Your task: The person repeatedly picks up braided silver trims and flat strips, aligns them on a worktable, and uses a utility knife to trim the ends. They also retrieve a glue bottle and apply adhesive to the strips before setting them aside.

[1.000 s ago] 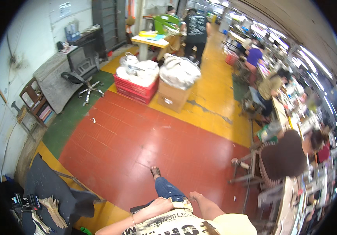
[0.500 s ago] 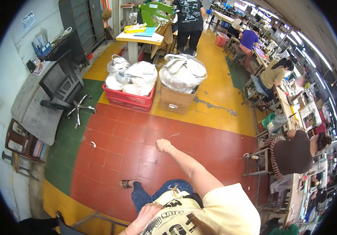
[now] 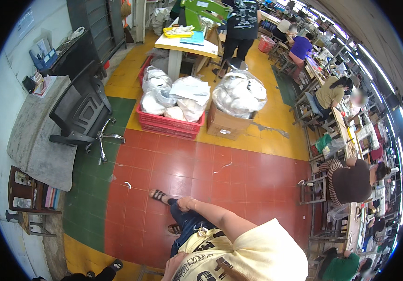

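Note:
My right hand (image 3: 186, 203) is out in front of me, above my jeans (image 3: 189, 225) near the knee. Its fingers are loosely curled, and I see nothing in them. Whether it touches the jeans I cannot tell. Only a strip of my left hand or forearm (image 3: 175, 262) shows at the lower edge, against my cream printed T-shirt (image 3: 206, 262); its fingers are hidden. My sandalled feet (image 3: 158, 194) are on the red tile floor (image 3: 164, 161).
Ahead, a red crate (image 3: 171, 126) and a cardboard box (image 3: 227, 124) hold white plastic bags. Behind stands a table (image 3: 187, 44) with a green machine (image 3: 201, 14). An office chair (image 3: 86, 107) is at left. Along the right, people sit at long worktables (image 3: 342, 129). Another person's feet (image 3: 116, 265) show at lower left.
My right hand has come back toward my body, over the jeans. The left hand has slipped mostly out of sight. The crate and box appear farther right, and both my feet now show.

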Motion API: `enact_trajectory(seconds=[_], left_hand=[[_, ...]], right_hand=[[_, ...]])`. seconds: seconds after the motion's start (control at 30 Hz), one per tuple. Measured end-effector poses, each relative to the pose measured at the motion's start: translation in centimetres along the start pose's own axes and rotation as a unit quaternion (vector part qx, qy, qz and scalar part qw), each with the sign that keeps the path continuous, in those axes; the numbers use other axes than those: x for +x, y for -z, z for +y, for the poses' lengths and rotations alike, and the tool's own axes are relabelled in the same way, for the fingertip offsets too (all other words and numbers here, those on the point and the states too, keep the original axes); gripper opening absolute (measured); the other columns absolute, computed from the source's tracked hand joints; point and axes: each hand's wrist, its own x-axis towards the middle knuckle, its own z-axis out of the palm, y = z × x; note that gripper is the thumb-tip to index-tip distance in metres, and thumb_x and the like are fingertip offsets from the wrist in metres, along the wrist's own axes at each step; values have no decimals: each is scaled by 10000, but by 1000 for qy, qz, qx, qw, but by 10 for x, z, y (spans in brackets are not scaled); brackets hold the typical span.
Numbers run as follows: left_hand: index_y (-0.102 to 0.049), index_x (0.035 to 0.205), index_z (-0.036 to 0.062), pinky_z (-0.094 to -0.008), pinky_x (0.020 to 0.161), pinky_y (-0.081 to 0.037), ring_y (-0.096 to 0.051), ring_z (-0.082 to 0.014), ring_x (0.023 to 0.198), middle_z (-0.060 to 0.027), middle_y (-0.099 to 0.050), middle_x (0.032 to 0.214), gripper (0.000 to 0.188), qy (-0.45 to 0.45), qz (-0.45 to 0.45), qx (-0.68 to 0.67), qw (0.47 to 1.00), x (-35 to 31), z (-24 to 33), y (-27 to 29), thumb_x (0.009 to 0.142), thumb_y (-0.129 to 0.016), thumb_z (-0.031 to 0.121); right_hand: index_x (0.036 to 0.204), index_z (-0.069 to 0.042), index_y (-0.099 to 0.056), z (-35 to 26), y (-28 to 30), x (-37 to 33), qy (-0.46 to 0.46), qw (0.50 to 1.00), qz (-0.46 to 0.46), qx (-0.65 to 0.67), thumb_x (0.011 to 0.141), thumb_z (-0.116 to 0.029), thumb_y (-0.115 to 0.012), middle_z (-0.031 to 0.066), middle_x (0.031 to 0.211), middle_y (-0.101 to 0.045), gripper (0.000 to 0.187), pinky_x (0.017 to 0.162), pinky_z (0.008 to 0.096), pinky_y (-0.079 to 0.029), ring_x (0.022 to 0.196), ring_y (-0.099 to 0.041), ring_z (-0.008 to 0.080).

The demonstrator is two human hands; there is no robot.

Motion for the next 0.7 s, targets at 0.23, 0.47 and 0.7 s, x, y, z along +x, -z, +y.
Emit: enact_trajectory(seconds=[0.23,0.47,0.7], left_hand=[[-660,1054,67,-397,756,-524,-656,-321,880,-150,-653,905,302,39,17,-40,998,34,-31,112,883,-623,313],[-663,1045,68,-389,742,-526,-657,-308,862,-138,-650,895,296,68,-8,-80,994,74,-47,198,885,-633,315],[-667,1036,68,-382,729,-527,-658,-295,844,-126,-648,885,290,87,-51,-125,987,105,-65,231,888,-643,316]], right_hand=[[1016,-83,-741,-5,74,111,-77,996,-15,49,809,-241,-614,176,1069,-708,289,884,428,-534,1048,-670,324],[1097,-71,-695,-65,204,207,-18,997,41,59,831,-191,-624,150,1039,-716,300,828,423,-571,1006,-685,335],[1042,-50,-692,-76,198,222,-67,982,7,178,866,-176,-586,151,1078,-707,241,837,430,-559,1043,-672,326]])
